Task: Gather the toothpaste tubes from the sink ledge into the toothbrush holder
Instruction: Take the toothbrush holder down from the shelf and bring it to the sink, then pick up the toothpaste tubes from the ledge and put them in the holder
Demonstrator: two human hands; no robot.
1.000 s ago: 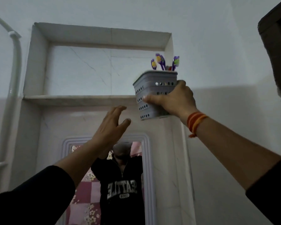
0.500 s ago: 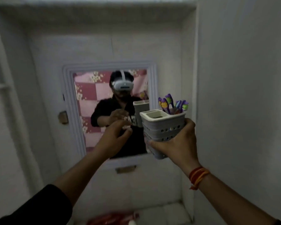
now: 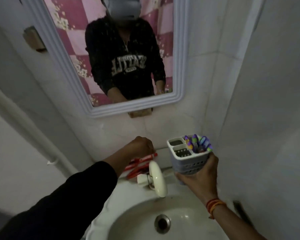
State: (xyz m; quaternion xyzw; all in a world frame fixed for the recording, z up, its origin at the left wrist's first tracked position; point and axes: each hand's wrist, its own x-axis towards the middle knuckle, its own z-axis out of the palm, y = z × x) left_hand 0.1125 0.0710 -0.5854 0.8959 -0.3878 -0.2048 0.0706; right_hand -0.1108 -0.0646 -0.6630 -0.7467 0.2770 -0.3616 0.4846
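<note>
Basin (image 3: 142, 227) nearest, its drain at centre, cream tap (image 3: 157, 177) arching over the rim. Right hand (image 3: 197, 175) wraps the holder (image 3: 187, 161), upright over the basin's right edge; toothbrushes (image 3: 197, 143) fill its rear compartment, the two front ones empty. Left hand (image 3: 140, 147), fingers curled downward, reaches over the red tubes (image 3: 139, 164) on the ledge; whether it grips one cannot be told. Tubes partly hidden by forearm and tap. Mirror (image 3: 177, 49) behind, cut off at top.

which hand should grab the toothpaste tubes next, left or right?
Left. The left hand is already down at the red toothpaste tubes on the sink ledge behind the tap. The right hand is busy holding the toothbrush holder upright beside them.
</note>
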